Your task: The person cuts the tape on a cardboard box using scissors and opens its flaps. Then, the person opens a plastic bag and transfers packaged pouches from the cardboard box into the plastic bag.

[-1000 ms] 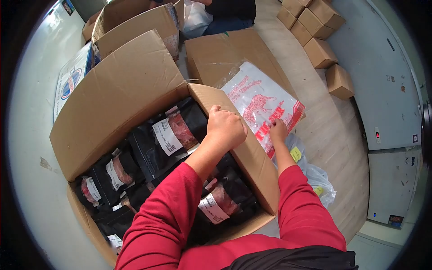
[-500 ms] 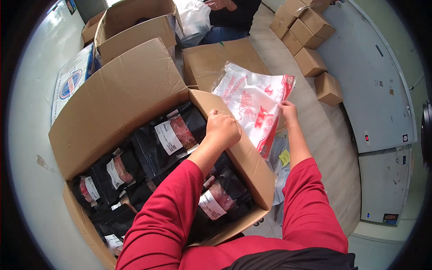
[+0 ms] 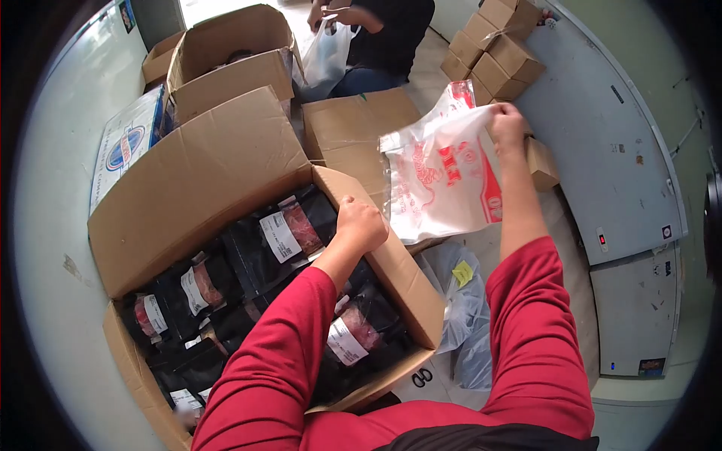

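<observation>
The printed bag (image 3: 444,180), which lay on the low carton (image 3: 353,128) beyond the box (image 3: 199,177), has been lifted and drawn out to the box's right. The right hand (image 3: 508,129) has risen with it, closed with bent fingers on the bag's upper right corner; the rest of the bag hangs spread. The left hand (image 3: 362,225) has stayed at the box's right flap (image 3: 406,263), curled into a loose fist over its edge.

Inside the box lie black packs (image 3: 259,255) with white labels and windows showing red meat. Right of the box, below the printed bag, are clear bags (image 3: 455,316) with a yellow tag (image 3: 462,273). Black-handled scissors (image 3: 422,377) lie just beside the box's near right corner.

Behind the box stand an open carton (image 3: 233,79) and, to its left, a blue-and-white carton (image 3: 124,150). Farther back, a co-worker (image 3: 387,37) in black holds a carrier bag (image 3: 327,60). Small cartons (image 3: 508,64) are stacked well beyond the box, to the right, near a white cabinet (image 3: 602,128).
</observation>
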`<state>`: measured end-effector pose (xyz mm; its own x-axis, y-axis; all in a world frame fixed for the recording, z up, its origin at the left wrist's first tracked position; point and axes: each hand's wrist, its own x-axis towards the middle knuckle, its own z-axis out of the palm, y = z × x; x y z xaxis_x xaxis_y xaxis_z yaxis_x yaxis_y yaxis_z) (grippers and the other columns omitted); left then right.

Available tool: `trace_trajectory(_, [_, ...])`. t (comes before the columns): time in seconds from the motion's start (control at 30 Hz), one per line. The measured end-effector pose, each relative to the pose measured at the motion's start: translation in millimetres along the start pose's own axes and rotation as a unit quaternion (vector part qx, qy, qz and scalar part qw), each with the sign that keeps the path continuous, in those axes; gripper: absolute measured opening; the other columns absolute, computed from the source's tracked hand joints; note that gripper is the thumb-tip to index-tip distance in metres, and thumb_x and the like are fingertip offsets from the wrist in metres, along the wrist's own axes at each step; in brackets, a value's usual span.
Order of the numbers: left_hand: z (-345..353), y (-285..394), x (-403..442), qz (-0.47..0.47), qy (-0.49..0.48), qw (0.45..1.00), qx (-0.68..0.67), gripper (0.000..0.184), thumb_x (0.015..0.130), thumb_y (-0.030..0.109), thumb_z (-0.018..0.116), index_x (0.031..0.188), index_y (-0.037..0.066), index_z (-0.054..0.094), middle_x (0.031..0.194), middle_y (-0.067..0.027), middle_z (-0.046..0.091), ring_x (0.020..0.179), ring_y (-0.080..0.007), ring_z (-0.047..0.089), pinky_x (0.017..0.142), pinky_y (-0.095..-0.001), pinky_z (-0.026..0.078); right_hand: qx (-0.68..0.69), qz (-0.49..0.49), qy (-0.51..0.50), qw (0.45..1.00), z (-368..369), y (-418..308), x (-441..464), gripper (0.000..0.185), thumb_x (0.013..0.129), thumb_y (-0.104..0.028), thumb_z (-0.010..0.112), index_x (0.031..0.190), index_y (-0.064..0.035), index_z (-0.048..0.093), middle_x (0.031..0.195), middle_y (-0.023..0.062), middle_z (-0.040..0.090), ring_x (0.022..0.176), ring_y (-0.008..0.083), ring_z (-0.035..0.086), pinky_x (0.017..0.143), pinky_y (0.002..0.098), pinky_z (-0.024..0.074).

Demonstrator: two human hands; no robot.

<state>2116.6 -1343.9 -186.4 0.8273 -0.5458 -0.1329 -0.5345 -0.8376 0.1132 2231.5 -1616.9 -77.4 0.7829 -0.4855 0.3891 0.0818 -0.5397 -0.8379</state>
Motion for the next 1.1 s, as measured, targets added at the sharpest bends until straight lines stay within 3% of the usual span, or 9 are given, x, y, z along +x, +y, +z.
trace_trajectory(0.1, [-7, -1, 0, -0.006, 0.014, 1.0, 0.008, 0.033, 0.073, 0.032, 0.04, 0.074, 0.011, 0.066, 0.079, -0.0072, 0.063, 0.08, -0.017, 0.059, 0.084, -0.0367, 0.032, -0.012, 0.046, -0.153, 0.987, 2, -26, -8, 0.013, 0.077, -0.003, 0.043, 0.076, -0.0018, 0.055, 0.07, 0.007, 0.057, 0.065, 0.0137, 0.051, 0.058, 0.0256, 0.0418])
trace_trajectory(0.2, [-6, 1, -4, -0.008, -0.024, 0.999, 0.024, 0.033, 0.074, 0.031, 0.04, 0.075, 0.01, 0.065, 0.08, -0.0066, 0.063, 0.08, -0.0166, 0.059, 0.083, -0.0361, 0.033, 0.169, 0.035, 0.084, 0.981, -14, -50, 3, 0.01, 0.077, -0.004, 0.045, 0.078, -0.0018, 0.055, 0.071, 0.0079, 0.058, 0.065, 0.0164, 0.053, 0.059, 0.029, 0.0426])
trace_trajectory(0.27, [-3, 0, -2, -0.007, -0.007, 1.0, 0.022, 0.034, 0.074, 0.031, 0.039, 0.075, 0.011, 0.065, 0.08, -0.0062, 0.063, 0.08, -0.0164, 0.059, 0.083, -0.036, 0.032, -0.031, -0.152, -0.136, 0.979, 9, -30, 19, 0.013, 0.074, -0.004, 0.045, 0.081, 0.002, 0.055, 0.073, 0.0081, 0.058, 0.067, 0.0202, 0.054, 0.063, 0.032, 0.044])
trace_trajectory(0.43, [-7, 0, -4, -0.016, -0.014, 0.999, 0.029, 0.034, 0.075, 0.032, 0.038, 0.078, 0.012, 0.065, 0.083, -0.0056, 0.063, 0.081, -0.0159, 0.059, 0.083, -0.0361, 0.032, 0.072, -0.077, 0.025, 0.994, -28, -89, 24, 0.017, 0.068, 0.001, 0.043, 0.08, 0.0011, 0.055, 0.073, 0.0091, 0.058, 0.067, 0.0204, 0.054, 0.062, 0.033, 0.0442])
trace_trajectory(0.47, [-7, 3, -4, -0.021, -0.03, 0.999, 0.036, 0.034, 0.075, 0.032, 0.038, 0.078, 0.013, 0.065, 0.084, -0.0054, 0.063, 0.082, -0.0157, 0.058, 0.083, -0.0361, 0.032, 0.049, -0.053, -0.173, 0.982, -24, -91, 24, 0.017, 0.069, 0.002, 0.041, 0.079, -0.0002, 0.055, 0.072, 0.0092, 0.058, 0.065, 0.0185, 0.055, 0.059, 0.031, 0.0447])
trace_trajectory(0.53, [-5, 3, -2, -0.018, -0.022, 0.999, 0.034, 0.034, 0.075, 0.032, 0.038, 0.078, 0.013, 0.065, 0.084, -0.0053, 0.063, 0.082, -0.0154, 0.058, 0.083, -0.0362, 0.032, -0.105, -0.217, -0.002, 0.97, -25, -98, 29, 0.017, 0.069, 0.002, 0.041, 0.078, -0.0012, 0.055, 0.072, 0.0103, 0.057, 0.065, 0.017, 0.055, 0.057, 0.0299, 0.0448])
trace_trajectory(0.77, [-1, 2, -4, -0.022, 0.015, 1.0, 0.016, 0.031, 0.074, 0.032, 0.041, 0.077, 0.014, 0.065, 0.082, -0.0035, 0.063, 0.083, -0.015, 0.058, 0.084, -0.0364, 0.032, -0.027, -0.183, -0.048, 0.982, -39, -149, 31, 0.016, 0.077, 0.001, 0.039, 0.088, -0.0042, 0.05, 0.074, 0.0041, 0.052, 0.057, 0.0106, 0.046, 0.052, 0.0257, 0.0405])
trace_trajectory(0.83, [2, -2, -6, -0.028, 0.048, 0.998, 0.003, 0.031, 0.074, 0.032, 0.041, 0.079, 0.013, 0.065, 0.083, -0.0043, 0.063, 0.085, -0.0158, 0.058, 0.084, -0.036, 0.032, 0.297, -0.184, 0.044, 0.936, -72, -215, 2, 0.011, 0.085, -0.013, 0.045, 0.087, -0.0033, 0.05, 0.074, 0.0021, 0.05, 0.071, 0.0097, 0.047, 0.063, 0.0249, 0.0403])
trace_trajectory(1.1, [-26, 0, -71, 0.009, 0.383, 0.862, -0.333, 0.042, 0.076, 0.029, 0.054, 0.111, 0.008, 0.045, 0.112, -0.0124, 0.045, 0.106, -0.0253, 0.042, 0.093, -0.0418, 0.026, 0.509, -0.1, -0.137, 0.844, -123, -271, -66, 0.024, 0.088, -0.021, 0.041, 0.101, -0.0019, 0.048, 0.098, 0.0075, 0.053, 0.091, 0.0188, 0.051, 0.081, 0.0314, 0.0418])
